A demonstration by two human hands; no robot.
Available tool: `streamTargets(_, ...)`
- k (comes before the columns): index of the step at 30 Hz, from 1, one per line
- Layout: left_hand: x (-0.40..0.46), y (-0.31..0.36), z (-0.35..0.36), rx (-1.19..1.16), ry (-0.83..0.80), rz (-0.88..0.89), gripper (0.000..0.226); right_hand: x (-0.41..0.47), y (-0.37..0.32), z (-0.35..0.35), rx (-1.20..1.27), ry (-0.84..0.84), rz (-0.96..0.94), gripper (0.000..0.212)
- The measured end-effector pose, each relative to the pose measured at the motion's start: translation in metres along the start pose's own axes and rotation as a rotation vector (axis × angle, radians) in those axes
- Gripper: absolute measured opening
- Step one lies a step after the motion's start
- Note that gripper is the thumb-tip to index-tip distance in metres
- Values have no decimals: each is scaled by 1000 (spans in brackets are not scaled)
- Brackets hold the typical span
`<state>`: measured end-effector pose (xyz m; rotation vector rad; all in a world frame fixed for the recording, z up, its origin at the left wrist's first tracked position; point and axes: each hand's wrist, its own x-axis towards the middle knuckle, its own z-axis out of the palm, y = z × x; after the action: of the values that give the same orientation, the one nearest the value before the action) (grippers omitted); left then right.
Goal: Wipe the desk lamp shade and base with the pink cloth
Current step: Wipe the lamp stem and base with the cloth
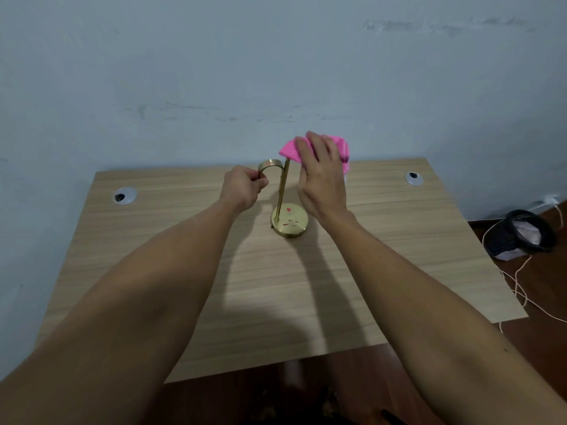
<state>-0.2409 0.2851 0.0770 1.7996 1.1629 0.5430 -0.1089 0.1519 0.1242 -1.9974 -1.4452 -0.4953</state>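
A gold desk lamp stands mid-desk: a round base [290,223], a thin upright stem [281,191] and a curved gold arm [270,165] at the top. My left hand [244,187] pinches the end of that curved arm. My right hand [322,176] lies spread over the pink cloth [290,150], which is pressed on the shade to the right of the stem. The shade itself is almost wholly hidden under the cloth and hand; only a pale sliver [345,178] shows at the right.
The wooden desk [153,240] stands against a pale blue wall, with a cable grommet at far left [124,195] and another at far right [414,178]. On the floor to the right are a black bin [521,236] and white cords [521,286].
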Motion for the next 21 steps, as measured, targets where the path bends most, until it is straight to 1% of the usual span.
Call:
streamTargets(2,0,0,1,4,7,-1,15,2,0,-1,56,39,236,47)
streamTargets(3,0,0,2,12,9,1,16,3,-3,-1,72,43,308,48)
streamTargets(4,0,1,1,21,10,2,15,3,-5,-1,70,37,325,50)
streamTargets(5,1,1,1,23,9,2,15,3,-7,-2,63,25,280,52)
streamTargets(6,1,0,0,23,8,1,14,1,-9,-2,39,-2,185,56)
streamTargets(8,2,-1,0,27,6,10,12,-3,-6,-2,-48,-75,-92,60)
streamTargets(9,2,-1,0,30,3,15,13,-4,-1,-1,-91,-91,-202,61)
streamTargets(10,2,-1,1,33,0,19,14,-5,2,0,-102,-82,-223,62)
streamTargets(11,2,-1,1,37,0,22,15,-6,3,2,-73,-59,-141,62)
streamTargets(13,1,0,0,41,5,22,16,-6,0,2,25,24,169,61)
streamTargets(14,0,0,0,45,9,20,15,-5,-4,3,56,48,283,61)
streamTargets(15,0,1,0,49,13,20,15,-4,-7,3,60,55,324,61)
streamTargets(16,0,1,0,51,15,20,14,-4,-9,3,46,40,287,62)
streamTargets(17,1,1,0,50,15,23,14,-4,-9,3,21,8,193,63)
streamTargets(19,0,1,-1,51,13,27,15,-7,-4,4,-33,-50,-56,66)
streamTargets(20,0,1,0,49,14,30,15,-9,-1,6,-45,-60,-142,68)
streamTargets(21,0,0,0,44,15,30,16,-10,2,7,-35,-59,-157,69)
